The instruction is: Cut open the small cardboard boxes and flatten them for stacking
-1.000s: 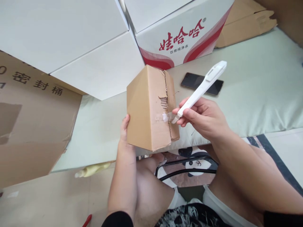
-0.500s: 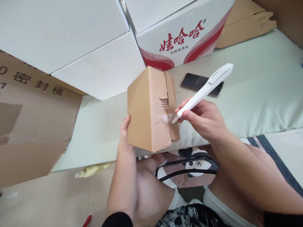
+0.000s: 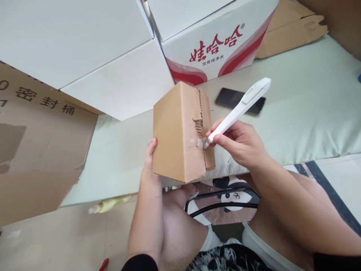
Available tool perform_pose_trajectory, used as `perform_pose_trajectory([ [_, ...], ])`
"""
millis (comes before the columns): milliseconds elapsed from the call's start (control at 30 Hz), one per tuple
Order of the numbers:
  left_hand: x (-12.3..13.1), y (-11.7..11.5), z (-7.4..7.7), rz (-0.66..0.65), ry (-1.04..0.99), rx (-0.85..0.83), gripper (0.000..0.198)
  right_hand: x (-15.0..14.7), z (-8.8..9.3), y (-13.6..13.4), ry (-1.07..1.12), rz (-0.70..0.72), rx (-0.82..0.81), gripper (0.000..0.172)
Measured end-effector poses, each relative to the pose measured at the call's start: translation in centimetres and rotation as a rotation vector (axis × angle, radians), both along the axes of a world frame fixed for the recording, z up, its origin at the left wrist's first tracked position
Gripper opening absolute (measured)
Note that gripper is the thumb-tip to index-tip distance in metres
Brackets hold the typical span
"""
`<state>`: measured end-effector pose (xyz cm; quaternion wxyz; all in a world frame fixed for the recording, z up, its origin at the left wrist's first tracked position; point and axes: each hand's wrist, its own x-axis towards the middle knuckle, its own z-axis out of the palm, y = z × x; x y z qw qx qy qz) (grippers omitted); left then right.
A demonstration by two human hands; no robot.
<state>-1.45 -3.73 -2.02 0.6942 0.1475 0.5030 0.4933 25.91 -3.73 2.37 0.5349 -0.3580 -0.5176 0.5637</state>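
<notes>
A small brown cardboard box (image 3: 168, 131) is tilted up on the pale green cushion, its taped seam turned to the right. My left hand (image 3: 149, 153) grips the box at its lower left edge; most of the fingers are hidden behind it. In my right hand (image 3: 239, 141) is a white utility knife (image 3: 239, 109), pinched near its lower end. The knife's short blade touches the seam beside a piece of clear tape (image 3: 195, 143). Just above the tape, the cardboard is torn and its corrugation shows.
A dark phone (image 3: 229, 97) lies on the cushion (image 3: 304, 101) behind the knife. White cartons (image 3: 121, 82) and a red-and-white carton (image 3: 214, 52) stand at the back. A large brown carton (image 3: 42, 143) is at left. Below are a yellow bottle-like object (image 3: 108, 204) and a red-handled item (image 3: 104, 264).
The box has turned slightly and shifted a little to the right. The knife's upper end has swung a little left and down, while its blade stays at the seam.
</notes>
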Motion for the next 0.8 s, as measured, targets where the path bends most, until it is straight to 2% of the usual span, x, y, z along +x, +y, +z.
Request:
perform_pose_trajectory([
  [233,-0.9,-0.8,-0.2,-0.124,0.005,0.026,0.054,-0.1,-0.2,-0.3,-0.080,0.011,-0.021,0.043],
  [600,-1.4,-0.8,-0.6,-0.180,-0.093,0.017,0.052,-0.9,-1.4,-0.4,0.037,-0.093,0.073,0.029],
  [800,-1.4,-1.4,-0.6,-0.184,-0.074,0.039,0.064,-2.1,-2.1,-0.5,0.225,-0.172,-0.067,0.031],
])
